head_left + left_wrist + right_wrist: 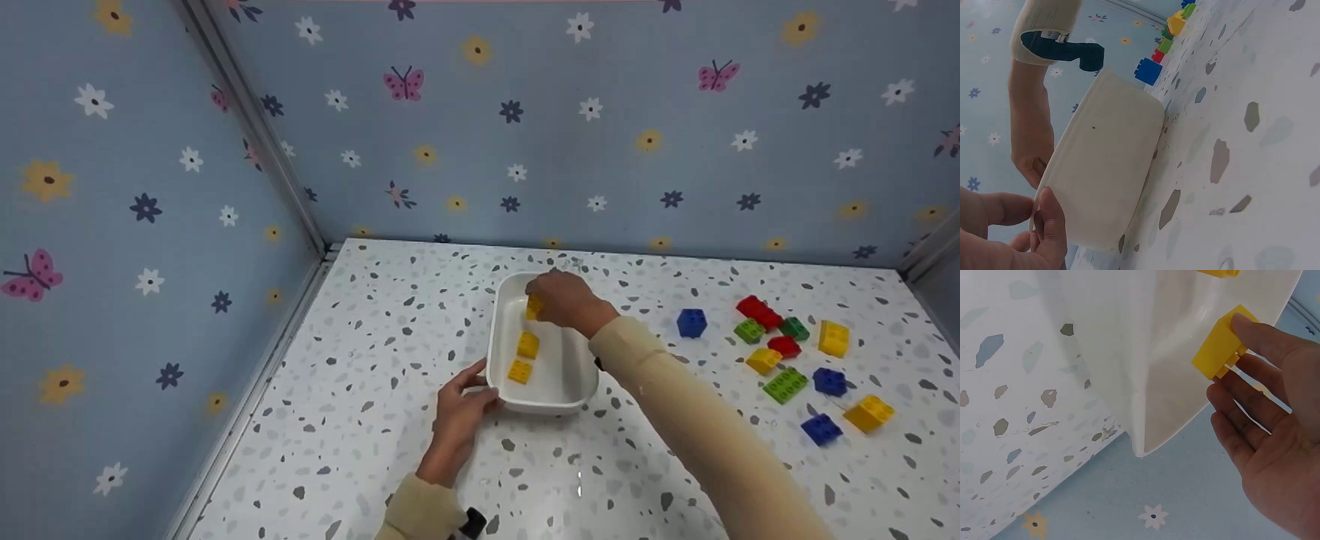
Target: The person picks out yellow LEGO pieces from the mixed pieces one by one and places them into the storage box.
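Observation:
A white rectangular tub (555, 367) stands on the speckled table, its near left corner gripped by my left hand (457, 412). In the left wrist view the thumb of that hand (1044, 230) lies on the outside wall at the rim. My right hand (566, 300) is over the far end of the tub, pinching a yellow toy brick (1221, 343) between thumb and fingers, studs toward the fingers. Two other yellow bricks, one in the middle (528, 345) and one nearer (519, 371), lie along the tub's left side.
Right of the tub lies a blue brick (691, 323). Farther right are scattered red bricks (759, 312), green bricks (785, 385), yellow bricks (870, 413) and blue bricks (822, 430). A patterned wall (555, 150) rises behind the table, another (150, 300) at the left.

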Available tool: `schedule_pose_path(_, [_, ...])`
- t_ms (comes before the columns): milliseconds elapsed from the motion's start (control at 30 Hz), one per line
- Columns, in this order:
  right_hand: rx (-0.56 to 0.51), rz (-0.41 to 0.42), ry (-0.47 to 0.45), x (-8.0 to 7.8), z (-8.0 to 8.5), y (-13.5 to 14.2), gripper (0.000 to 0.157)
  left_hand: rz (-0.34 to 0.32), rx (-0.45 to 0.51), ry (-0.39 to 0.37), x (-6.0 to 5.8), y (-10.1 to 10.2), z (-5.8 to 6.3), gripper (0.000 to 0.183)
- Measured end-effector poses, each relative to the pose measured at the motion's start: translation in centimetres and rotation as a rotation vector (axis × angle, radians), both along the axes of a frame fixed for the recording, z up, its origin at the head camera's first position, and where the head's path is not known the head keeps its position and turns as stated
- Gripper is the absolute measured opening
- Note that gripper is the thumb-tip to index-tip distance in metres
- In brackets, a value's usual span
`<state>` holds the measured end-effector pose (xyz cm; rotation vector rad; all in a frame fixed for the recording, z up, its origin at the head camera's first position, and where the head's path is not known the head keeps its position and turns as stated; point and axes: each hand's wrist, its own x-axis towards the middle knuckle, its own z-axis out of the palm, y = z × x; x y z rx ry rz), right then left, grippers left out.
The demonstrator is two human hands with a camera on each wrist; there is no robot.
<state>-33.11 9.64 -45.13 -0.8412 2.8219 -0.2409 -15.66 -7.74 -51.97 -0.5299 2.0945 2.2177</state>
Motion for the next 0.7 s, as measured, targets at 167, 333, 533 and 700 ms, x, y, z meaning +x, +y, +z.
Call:
schedule_pose_path(167, [-0.037, -0.055, -0.065, -0.1, 0.0, -0.2, 0.048, -0.003, 0.004, -0.002, 0.0, 0.0, -0.1, 0.059])
schedule_pose_path(333, [-0.049, -0.082, -0.099, -0.3, -0.1, -0.5, 0.049, -0.003, 0.022, 0.006, -0.1, 0.0, -0.1, 0.059])
schedule_pose_path(533, [-0.022, -0.094, -0.106, -0.3, -0.1, -0.8, 0.048, -0.004, 0.02, -0.002, -0.1, 0.0, 0.0, 0.059])
schedule_pose_path(700, [0.014, -0.075, -0.095, -0.4, -0.2, -1.2, 0.049, -0.003, 0.043, 0.022, 0.1, 0.0, -0.1, 0.059])
